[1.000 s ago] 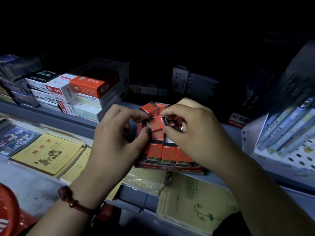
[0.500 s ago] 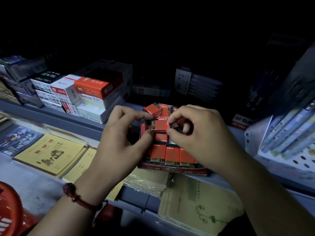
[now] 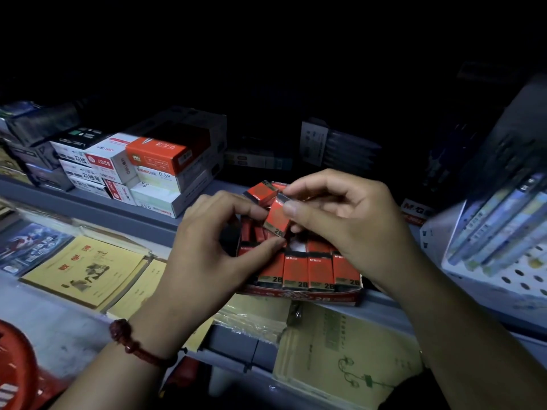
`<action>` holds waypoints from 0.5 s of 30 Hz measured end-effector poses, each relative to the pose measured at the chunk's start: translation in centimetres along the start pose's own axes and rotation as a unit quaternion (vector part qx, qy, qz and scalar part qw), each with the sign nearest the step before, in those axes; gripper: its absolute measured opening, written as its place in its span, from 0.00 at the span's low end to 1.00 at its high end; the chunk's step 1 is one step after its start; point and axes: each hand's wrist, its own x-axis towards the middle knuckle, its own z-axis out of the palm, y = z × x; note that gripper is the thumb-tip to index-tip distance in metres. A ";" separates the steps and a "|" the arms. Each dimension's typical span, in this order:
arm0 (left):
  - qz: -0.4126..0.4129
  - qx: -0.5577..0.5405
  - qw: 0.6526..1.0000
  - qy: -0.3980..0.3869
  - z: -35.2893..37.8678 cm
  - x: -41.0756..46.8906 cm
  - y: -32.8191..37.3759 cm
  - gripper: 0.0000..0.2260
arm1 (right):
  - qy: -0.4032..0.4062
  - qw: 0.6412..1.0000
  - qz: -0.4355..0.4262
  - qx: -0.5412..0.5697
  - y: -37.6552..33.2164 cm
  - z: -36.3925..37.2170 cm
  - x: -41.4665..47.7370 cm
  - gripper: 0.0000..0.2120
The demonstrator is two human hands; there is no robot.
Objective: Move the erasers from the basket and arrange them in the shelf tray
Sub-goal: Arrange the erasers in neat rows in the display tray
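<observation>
Rear erasers [image 3: 251,232] in tray [image 3: 299,294] dim, half-hidden

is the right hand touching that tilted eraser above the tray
Touching. The head view shows the right hand pinching the tilted eraser at its upper end between thumb and forefinger, held above the tray.

The held eraser [image 3: 276,218] and tray erasers [image 3: 296,273] read "2B", a white box [image 3: 157,174] "0.5", a label [image 3: 414,209] "M&G".
</observation>
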 end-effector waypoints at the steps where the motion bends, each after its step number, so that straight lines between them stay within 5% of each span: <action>1: 0.002 0.000 1.000 0.000 0.1 -0.1 0.1 0.15 | -0.005 1.000 0.000 -0.011 0.1 0.1 0.0 0.08; 5: 0.007 -0.004 1.000 -0.017 -0.1 0.0 0.1 0.12 | 0.038 0.997 -0.015 -0.070 0.5 0.3 0.1 0.09; 9: 0.112 0.116 0.981 -0.106 -0.6 0.4 0.3 0.12 | 0.088 0.985 -0.034 -0.142 0.8 -0.4 0.3 0.08; 15: 0.139 0.182 0.960 -0.161 -0.7 0.3 0.3 0.17 | 0.049 0.976 -0.011 -0.211 1.5 -1.1 0.3 0.04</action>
